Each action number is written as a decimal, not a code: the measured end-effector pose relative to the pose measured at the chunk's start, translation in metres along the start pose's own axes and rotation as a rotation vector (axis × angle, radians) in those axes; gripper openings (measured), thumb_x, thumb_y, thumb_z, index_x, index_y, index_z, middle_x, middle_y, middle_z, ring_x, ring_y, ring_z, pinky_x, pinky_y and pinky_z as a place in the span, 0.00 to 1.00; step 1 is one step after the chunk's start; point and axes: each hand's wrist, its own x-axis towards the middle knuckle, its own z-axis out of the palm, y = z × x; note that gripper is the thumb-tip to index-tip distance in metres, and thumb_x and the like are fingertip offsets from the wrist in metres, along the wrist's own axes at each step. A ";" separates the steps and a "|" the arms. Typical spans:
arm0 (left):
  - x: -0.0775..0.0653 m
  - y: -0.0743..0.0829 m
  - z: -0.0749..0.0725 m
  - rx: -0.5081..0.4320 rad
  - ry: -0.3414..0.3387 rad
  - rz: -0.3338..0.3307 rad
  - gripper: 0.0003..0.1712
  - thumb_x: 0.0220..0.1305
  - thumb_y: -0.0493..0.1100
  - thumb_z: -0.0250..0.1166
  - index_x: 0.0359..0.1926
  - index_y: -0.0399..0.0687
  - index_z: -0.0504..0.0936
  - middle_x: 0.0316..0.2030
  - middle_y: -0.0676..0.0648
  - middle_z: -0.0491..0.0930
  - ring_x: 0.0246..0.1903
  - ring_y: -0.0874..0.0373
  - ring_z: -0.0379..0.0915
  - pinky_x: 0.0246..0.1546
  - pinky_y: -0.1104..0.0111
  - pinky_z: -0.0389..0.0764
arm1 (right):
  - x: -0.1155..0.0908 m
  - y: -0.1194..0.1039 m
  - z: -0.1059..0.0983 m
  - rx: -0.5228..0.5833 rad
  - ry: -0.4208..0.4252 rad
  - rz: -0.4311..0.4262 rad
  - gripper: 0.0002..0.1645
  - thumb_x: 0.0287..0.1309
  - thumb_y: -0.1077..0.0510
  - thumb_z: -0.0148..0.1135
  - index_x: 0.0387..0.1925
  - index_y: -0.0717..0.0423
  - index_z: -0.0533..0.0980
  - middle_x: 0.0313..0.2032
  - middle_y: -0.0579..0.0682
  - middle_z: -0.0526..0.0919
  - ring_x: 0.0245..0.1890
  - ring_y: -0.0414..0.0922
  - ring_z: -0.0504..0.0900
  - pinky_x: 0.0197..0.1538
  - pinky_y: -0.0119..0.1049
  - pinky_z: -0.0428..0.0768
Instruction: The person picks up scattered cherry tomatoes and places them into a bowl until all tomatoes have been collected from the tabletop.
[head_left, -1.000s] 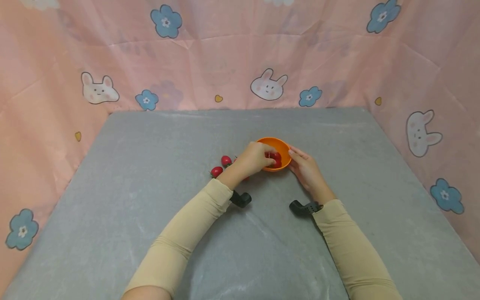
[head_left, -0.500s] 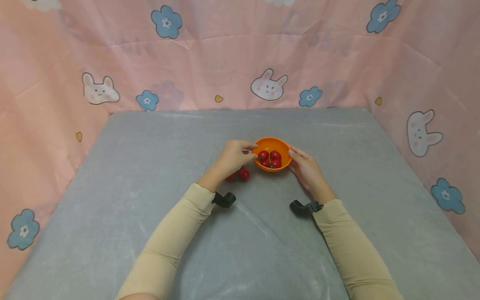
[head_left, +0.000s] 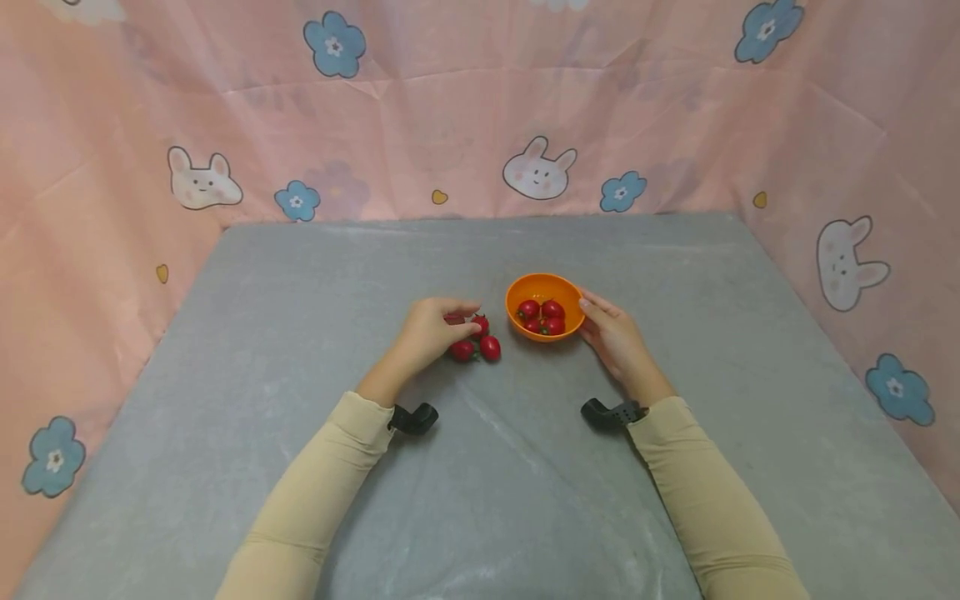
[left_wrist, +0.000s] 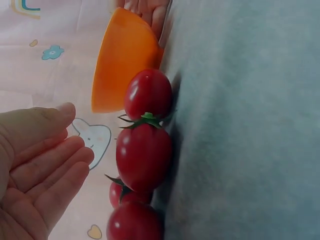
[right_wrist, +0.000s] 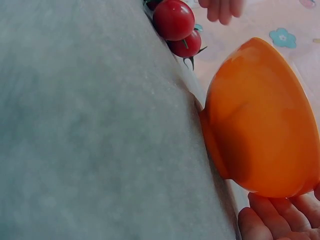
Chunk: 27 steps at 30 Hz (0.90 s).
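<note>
An orange bowl [head_left: 546, 288] stands on the table right of centre, with several red cherry tomatoes [head_left: 552, 309] inside. My right hand [head_left: 621, 346] holds its right side, thumb at the rim; in the right wrist view the fingers [right_wrist: 280, 215] lie against the bowl's outer wall [right_wrist: 265, 120]. More cherry tomatoes [head_left: 491, 348] with green stems lie in a cluster on the table left of the bowl. Over that cluster is my left hand [head_left: 427, 333], partly hiding it. The left wrist view shows the left thumb and fingers [left_wrist: 55, 165] apart, holding nothing, beside the tomatoes [left_wrist: 144, 157].
A grey cloth covers the table [head_left: 480, 500]. Pink curtains [head_left: 435, 108] with rabbits and blue flowers hang behind it and along both sides. Each wrist wears a black camera mount [head_left: 415, 418].
My left hand has left the bowl's inside and moved left and nearer to me, over the loose tomatoes. The tomatoes in the bowl now show. My right hand stays at the bowl.
</note>
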 end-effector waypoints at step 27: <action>-0.016 -0.016 0.011 0.113 -0.014 -0.013 0.18 0.52 0.45 0.70 0.46 0.50 0.84 0.43 0.49 0.84 0.42 0.57 0.76 0.40 0.68 0.76 | -0.001 0.000 0.000 0.010 -0.023 -0.004 0.33 0.68 0.51 0.47 0.70 0.57 0.53 0.71 0.52 0.53 0.69 0.45 0.56 0.69 0.42 0.55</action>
